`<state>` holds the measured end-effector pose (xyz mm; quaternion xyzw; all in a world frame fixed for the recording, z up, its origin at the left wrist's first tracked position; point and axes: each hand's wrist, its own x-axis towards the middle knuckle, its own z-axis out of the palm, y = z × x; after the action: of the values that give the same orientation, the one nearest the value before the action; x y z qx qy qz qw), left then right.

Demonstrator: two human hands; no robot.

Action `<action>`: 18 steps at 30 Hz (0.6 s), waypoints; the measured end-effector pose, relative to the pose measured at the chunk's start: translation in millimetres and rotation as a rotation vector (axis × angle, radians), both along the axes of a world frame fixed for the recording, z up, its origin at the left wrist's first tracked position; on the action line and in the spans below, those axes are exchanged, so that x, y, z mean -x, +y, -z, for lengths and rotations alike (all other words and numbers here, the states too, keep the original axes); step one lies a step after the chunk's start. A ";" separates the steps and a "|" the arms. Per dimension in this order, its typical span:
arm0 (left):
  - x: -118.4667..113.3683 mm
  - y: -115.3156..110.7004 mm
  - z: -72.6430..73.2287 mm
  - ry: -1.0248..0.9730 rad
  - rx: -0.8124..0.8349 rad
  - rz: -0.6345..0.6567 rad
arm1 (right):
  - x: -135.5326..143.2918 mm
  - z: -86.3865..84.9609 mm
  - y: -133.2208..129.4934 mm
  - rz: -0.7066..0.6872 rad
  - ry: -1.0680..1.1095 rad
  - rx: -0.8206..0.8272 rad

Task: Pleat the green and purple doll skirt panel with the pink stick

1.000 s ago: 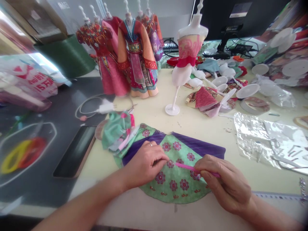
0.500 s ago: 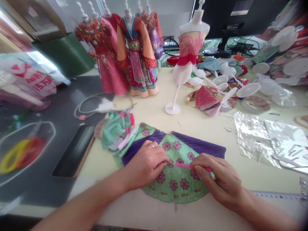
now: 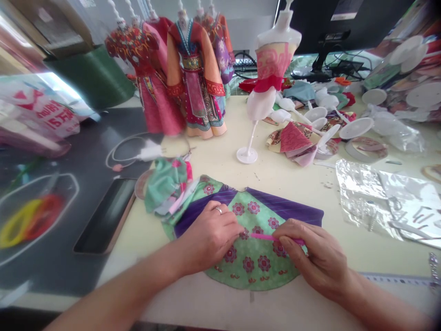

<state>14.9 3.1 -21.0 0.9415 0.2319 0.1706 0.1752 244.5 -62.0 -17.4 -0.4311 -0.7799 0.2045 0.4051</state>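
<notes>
A green and purple doll skirt piece (image 3: 248, 265) with pink flower prints lies spread flat on the table. My right hand (image 3: 312, 248) grips a thin pink pen-like stick (image 3: 263, 236), whose tip points left over one of the flowers. On the left part of the skirt rests my left hand (image 3: 215, 234), wearing a ring. Its thumb and forefinger are pinched together close to a flower, just left of the stick's tip; whatever lies between them is too small to tell. Green and pink gathered fabric (image 3: 165, 186) sits beside the skirt's upper left.
A white mannequin (image 3: 262, 105) with a pink top stands behind the skirt. Several dressed mannequins (image 3: 195, 82) stand at the back left. A phone (image 3: 105, 216) and a white charger (image 3: 149, 151) lie left. Clear plastic bags (image 3: 386, 200) and a ruler (image 3: 396, 279) lie right.
</notes>
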 end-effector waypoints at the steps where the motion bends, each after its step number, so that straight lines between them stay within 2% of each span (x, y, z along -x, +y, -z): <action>1: 0.2 -0.4 0.0 0.007 -0.018 0.003 | 0.3 -0.2 0.4 0.002 -0.001 0.001; 18: -2.0 -11.8 -1.0 0.163 -0.299 0.057 | -0.2 0.0 0.9 -0.006 0.000 -0.002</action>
<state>16.9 -8.7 -20.0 0.9739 0.1908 0.1211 0.0185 244.7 -61.2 -17.4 -0.4285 -0.7812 0.2052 0.4050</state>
